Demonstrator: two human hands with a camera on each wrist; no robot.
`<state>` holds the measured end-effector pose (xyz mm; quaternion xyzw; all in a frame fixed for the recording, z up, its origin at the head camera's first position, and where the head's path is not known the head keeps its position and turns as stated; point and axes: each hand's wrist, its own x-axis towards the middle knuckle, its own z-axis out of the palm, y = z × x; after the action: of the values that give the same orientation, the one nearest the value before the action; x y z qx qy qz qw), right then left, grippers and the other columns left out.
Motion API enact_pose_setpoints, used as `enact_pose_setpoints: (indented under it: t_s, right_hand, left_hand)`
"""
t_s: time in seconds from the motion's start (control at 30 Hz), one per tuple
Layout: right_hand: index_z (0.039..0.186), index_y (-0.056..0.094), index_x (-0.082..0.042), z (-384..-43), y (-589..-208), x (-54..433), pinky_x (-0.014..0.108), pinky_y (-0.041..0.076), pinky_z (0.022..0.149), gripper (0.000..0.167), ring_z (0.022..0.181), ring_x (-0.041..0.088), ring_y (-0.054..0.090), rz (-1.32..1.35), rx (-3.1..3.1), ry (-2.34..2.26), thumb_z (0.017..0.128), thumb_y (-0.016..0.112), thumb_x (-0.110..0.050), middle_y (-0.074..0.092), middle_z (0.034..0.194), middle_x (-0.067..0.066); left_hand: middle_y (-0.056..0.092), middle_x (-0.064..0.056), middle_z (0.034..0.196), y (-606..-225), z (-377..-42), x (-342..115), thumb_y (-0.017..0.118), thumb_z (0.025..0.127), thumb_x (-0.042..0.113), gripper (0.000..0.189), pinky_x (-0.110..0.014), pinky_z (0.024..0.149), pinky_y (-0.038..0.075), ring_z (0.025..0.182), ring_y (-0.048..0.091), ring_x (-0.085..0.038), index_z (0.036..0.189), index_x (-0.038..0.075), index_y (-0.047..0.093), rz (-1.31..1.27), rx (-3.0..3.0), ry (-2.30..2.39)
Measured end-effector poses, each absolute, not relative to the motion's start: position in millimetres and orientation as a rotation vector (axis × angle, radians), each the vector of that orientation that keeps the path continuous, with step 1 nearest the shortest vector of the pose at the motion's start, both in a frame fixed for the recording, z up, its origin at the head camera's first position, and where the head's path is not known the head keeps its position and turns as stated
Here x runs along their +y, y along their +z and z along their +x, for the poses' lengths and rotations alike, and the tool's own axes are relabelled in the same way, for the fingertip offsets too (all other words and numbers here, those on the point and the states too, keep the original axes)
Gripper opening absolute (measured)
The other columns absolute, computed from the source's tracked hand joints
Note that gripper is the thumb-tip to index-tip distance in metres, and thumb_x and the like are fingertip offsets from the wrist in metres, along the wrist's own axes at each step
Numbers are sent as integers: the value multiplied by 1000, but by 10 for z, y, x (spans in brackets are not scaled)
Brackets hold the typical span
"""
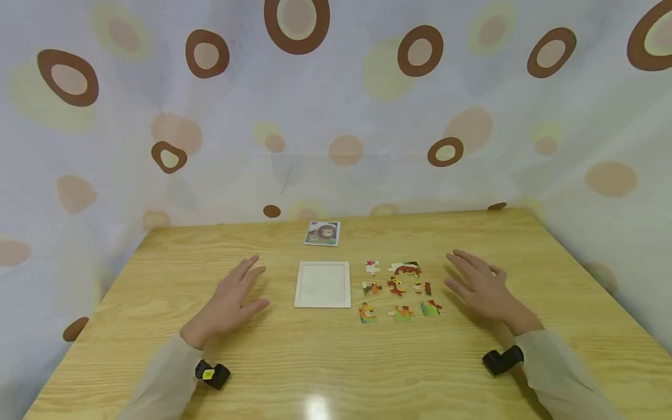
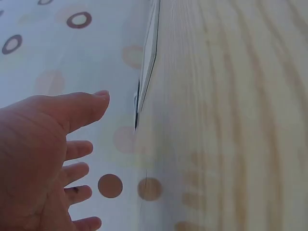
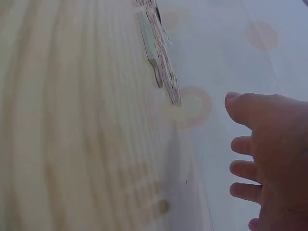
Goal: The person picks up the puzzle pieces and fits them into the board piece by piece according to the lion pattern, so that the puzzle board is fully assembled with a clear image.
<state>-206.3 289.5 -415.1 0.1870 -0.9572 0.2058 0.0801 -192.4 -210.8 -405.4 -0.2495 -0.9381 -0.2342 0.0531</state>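
Note:
A white puzzle tray [image 1: 322, 284] lies flat at the middle of the wooden table [image 1: 336, 361]. Right of it lie several loose colourful puzzle pieces [image 1: 400, 290]. A small picture card with a lion [image 1: 322, 233] sits behind the tray. My left hand [image 1: 231, 300] hovers just over the table left of the tray, fingers spread, holding nothing. My right hand [image 1: 480, 286] is spread the same way right of the pieces. In the left wrist view the left hand [image 2: 53, 159] shows beside the tray's edge [image 2: 147, 67]. In the right wrist view the right hand [image 3: 269, 154] is apart from the pieces [image 3: 161, 57].
A curtain with brown and tan rings [image 1: 336, 105] encloses the table at the back and both sides. Black wrist cameras [image 1: 212, 373] [image 1: 503, 360] sit on both sleeved forearms.

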Motion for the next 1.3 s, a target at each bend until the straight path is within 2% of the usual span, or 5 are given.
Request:
enact_pose_setpoints:
  t_s: [0.23,0.57,0.8,1.1,1.3]
  right_hand:
    - [136,50,-4,-2214,-4187,2614,60,22,85,43,121,43,37,588,-2857,667,98,55,-25,45,136,22]
    - [121,62,-2,-2377,-4143,2061,37,28,71,28,88,28,42,753,-2851,749,97,57,-14,58,105,16]
    - [121,62,-2,-2503,-4139,1860,38,32,74,31,89,27,42,762,-2914,745,94,59,-18,55,102,14]
    - [116,63,2,-2668,-4219,1695,42,32,81,33,86,24,42,765,-3001,847,92,65,-20,54,85,7]
    - [106,62,2,-2760,-4145,1608,43,34,84,30,88,27,43,762,-3014,791,87,71,-19,53,90,12]
  left_hand:
    - [36,-20,151,-4097,-2010,-1918,64,93,24,57,-66,104,26,138,32,-42,139,-2,44,-841,-2882,-799]
    - [38,-20,150,-4092,-2095,-1837,61,94,33,56,-67,104,24,138,31,-42,138,0,47,-829,-2997,-800]
    - [39,-18,150,-4168,-2149,-1716,66,91,30,50,-67,101,27,137,32,-41,132,4,53,-922,-2968,-796]
    - [44,-15,147,-4234,-2112,-1695,68,90,26,48,-61,102,29,135,36,-37,131,4,56,-926,-2977,-806]
    - [45,-15,146,-4208,-2123,-1686,67,91,28,48,-61,101,30,133,37,-37,130,3,56,-929,-2966,-815]
